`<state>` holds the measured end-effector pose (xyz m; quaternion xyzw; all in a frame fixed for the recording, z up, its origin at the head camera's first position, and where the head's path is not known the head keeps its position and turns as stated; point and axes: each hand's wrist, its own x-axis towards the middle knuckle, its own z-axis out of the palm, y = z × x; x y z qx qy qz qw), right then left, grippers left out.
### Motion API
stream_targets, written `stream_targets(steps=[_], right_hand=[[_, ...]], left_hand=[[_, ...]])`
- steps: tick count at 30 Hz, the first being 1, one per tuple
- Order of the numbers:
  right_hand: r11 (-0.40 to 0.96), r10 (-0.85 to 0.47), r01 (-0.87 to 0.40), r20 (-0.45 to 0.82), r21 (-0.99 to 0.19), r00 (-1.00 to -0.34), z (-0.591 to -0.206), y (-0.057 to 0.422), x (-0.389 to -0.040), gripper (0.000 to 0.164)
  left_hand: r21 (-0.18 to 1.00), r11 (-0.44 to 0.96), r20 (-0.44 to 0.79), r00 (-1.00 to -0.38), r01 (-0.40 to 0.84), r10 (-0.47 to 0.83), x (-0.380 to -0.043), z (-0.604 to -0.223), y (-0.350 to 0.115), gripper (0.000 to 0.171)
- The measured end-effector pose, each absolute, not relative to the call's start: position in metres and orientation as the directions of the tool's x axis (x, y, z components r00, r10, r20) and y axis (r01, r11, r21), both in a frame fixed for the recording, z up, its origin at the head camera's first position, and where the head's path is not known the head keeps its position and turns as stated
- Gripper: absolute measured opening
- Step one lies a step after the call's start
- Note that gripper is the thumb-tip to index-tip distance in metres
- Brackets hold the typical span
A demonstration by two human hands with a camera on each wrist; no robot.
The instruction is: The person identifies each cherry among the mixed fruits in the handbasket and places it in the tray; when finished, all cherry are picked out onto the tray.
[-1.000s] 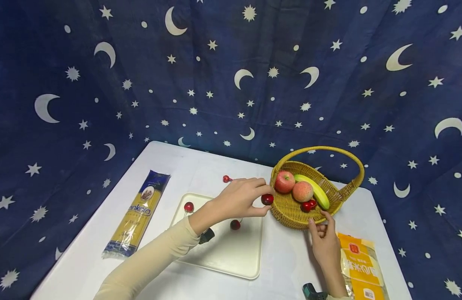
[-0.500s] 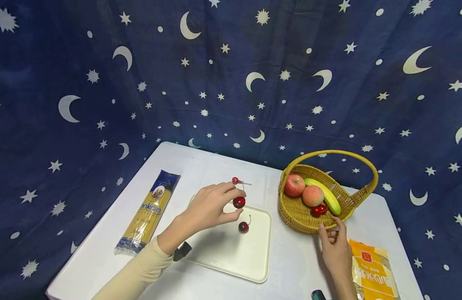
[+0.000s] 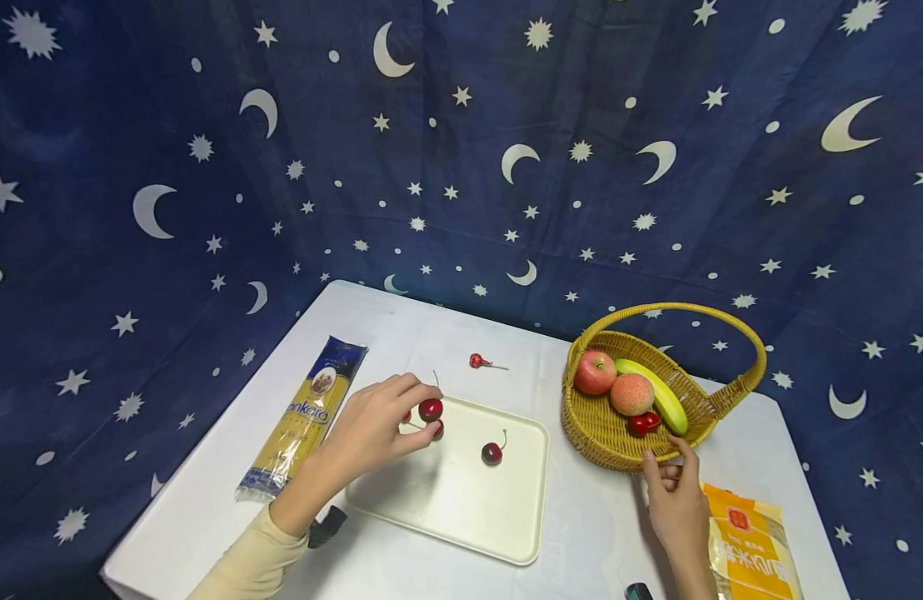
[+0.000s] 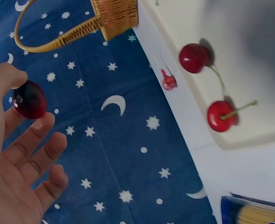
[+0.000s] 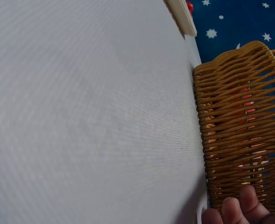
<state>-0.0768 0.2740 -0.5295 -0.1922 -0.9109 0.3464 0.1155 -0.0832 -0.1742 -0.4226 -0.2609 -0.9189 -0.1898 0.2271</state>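
My left hand (image 3: 375, 425) pinches a dark red cherry (image 3: 431, 409) between thumb and fingers, above the far left part of the cream tray (image 3: 499, 546). The held cherry (image 4: 29, 100) also shows in the left wrist view. On the tray lies one cherry (image 3: 491, 453) to the right; two more, a cherry (image 4: 195, 58) and a brighter cherry (image 4: 221, 115), are partly hidden by my fingers in the head view. My right hand (image 3: 675, 500) grips the front rim of the wicker basket (image 3: 596, 450), which holds an apple (image 3: 595, 372), a peach (image 3: 631, 394), a banana (image 3: 660, 392) and red cherries (image 3: 639, 425).
A lollipop (image 3: 477, 361) lies behind the tray. Left of the tray is a long pasta packet (image 3: 306, 421), and a yellow food bag (image 3: 750, 542) is beside my right forearm. The basket's tall handle (image 3: 679, 306) arches over it. A starry cloth hangs behind the table.
My left hand has carried the cherry leftward, from beside the basket to above the tray's far left part. The right hand stays at the basket rim. The head view has shifted slightly.
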Motion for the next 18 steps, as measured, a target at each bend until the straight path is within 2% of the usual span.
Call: stream_targets(steps=[12, 18], right_hand=[[0.674, 0.429, 0.278, 0.056, -0.684, -0.902, -0.526, 0.276, -0.076, 0.063], [0.671, 0.428, 0.280, 0.050, -0.687, -0.903, -0.526, 0.274, -0.077, 0.063]], left_hand=[[0.202, 0.825, 0.511, -0.775, 0.528, 0.372, -0.072, -0.436, -0.193, 0.033], [0.220, 0.853, 0.403, -0.841, 0.473, 0.362, -0.061, -0.452, -0.203, 0.036]])
